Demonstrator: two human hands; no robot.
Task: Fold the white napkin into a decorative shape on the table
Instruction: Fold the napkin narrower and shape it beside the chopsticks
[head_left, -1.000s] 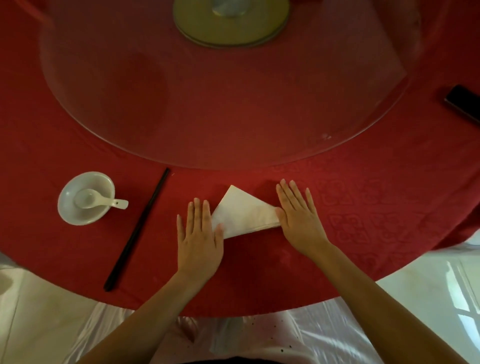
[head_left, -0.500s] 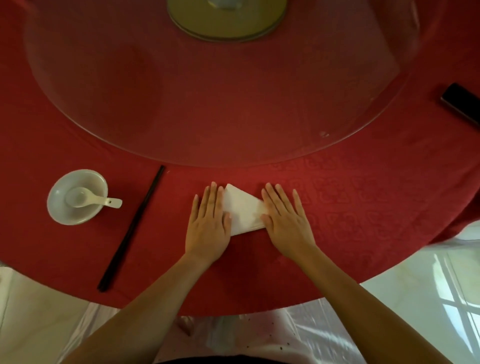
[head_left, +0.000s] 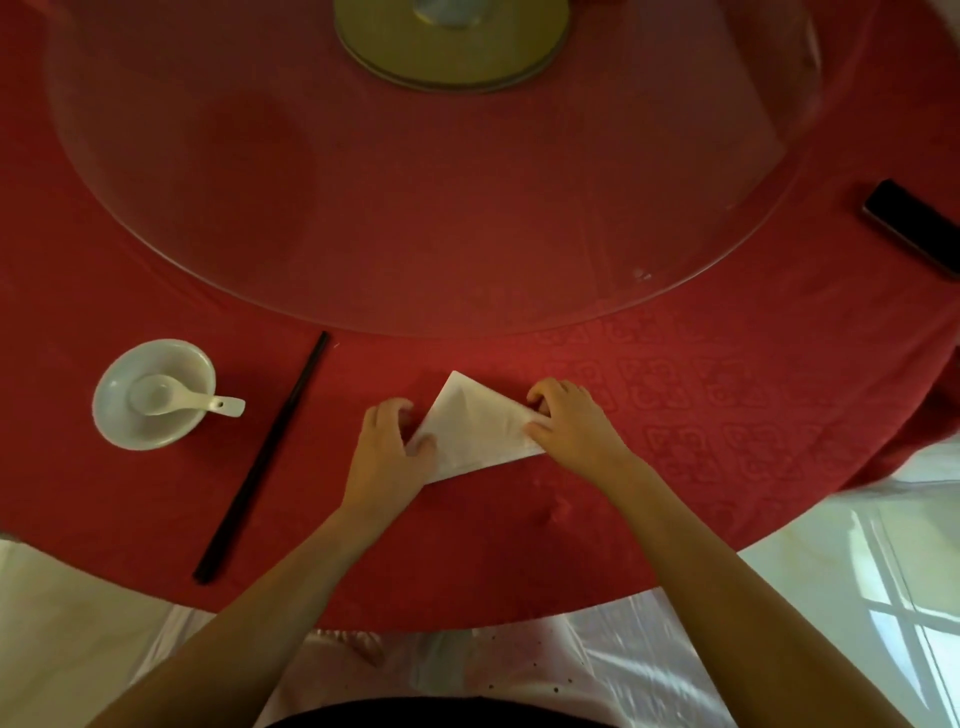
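The white napkin lies folded as a triangle on the red tablecloth, its apex pointing away from me. My left hand has its fingers curled at the napkin's left corner, the thumb on the cloth. My right hand pinches the right corner with bent fingers. Both hands cover the ends of the triangle.
A white bowl holding a white spoon sits at the left, with black chopsticks lying beside it. A glass turntable with a gold hub fills the table's middle. A black phone lies at the far right.
Both hands lay flat on the napkin's ends before. Their fingers have now curled and taken hold of the two corners, and more of the triangle shows between them.
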